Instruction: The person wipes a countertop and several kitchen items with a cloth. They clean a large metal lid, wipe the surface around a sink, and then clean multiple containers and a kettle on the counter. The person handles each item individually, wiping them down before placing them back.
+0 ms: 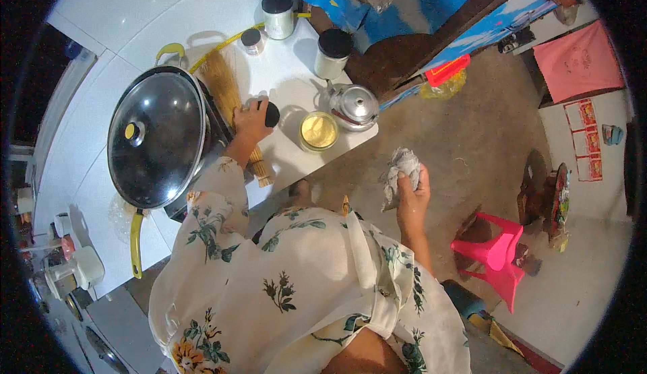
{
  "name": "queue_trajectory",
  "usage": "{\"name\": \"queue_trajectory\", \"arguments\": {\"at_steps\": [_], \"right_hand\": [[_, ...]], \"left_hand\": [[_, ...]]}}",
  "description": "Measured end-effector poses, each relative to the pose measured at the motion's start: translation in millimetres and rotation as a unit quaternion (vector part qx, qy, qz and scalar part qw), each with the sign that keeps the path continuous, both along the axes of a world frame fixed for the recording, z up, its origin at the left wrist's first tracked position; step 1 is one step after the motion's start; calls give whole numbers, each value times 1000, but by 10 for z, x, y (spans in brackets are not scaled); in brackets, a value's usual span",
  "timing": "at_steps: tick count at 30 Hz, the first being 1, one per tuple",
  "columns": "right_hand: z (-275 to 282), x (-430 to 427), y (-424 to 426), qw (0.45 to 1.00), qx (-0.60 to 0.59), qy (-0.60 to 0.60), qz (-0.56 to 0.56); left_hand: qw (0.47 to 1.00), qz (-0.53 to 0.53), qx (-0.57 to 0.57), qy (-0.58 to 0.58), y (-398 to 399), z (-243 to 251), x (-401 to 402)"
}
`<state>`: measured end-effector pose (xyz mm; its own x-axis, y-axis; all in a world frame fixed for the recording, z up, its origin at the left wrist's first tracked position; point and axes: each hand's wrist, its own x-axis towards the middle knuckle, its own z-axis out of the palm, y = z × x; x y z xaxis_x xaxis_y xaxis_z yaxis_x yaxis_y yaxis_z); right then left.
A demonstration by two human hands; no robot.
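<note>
My left hand [252, 122] reaches over the white tabletop and has its fingers on a round black lid [273, 114]. Whether a jar stands under this lid cannot be seen. In my right hand [414, 194], held out over the floor, is a crumpled grey cloth [403, 168]. Right of the lid stands an uncovered glass jar of yellow powder [318, 131]. A metal teapot [357, 105] sits just beyond that jar, near the table's edge. Under my left wrist lies a straw whisk broom [222, 83].
A large lidded wok [162, 141] with yellow-green handles takes up the left side. Black-lidded jars [278, 22] [331, 60] and a smaller container [251, 43] stand at the back. On the floor to the right is a pink plastic stool [498, 252].
</note>
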<state>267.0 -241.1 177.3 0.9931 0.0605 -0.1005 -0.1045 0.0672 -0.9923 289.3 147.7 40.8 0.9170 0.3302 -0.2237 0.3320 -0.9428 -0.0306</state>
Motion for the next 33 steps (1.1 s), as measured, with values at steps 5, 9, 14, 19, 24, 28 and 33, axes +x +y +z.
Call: {"name": "queue_trajectory", "arguments": {"at_steps": [5, 9, 14, 19, 24, 28, 33], "right_hand": [[70, 9, 72, 1000, -1, 30, 9], [86, 13, 87, 999, -32, 19, 14], [-18, 61, 71, 998, -39, 32, 29], [-149, 129, 112, 998, -31, 53, 34], [-238, 125, 117, 998, -3, 47, 41], [-231, 95, 79, 998, 14, 51, 26], [-328, 18, -25, 997, 44, 63, -3]], "left_hand": [[997, -51, -16, -47, 14, -223, -5], [999, -46, -17, -11, -38, -156, 6], [985, -49, -13, -167, -151, -105, -73], [792, 190, -579, -44, -540, 306, -43], [731, 212, -637, 125, -851, 725, 50], [667, 252, -686, 143, -747, 538, 202], [584, 229, -751, 205, -542, 345, 303]]}}
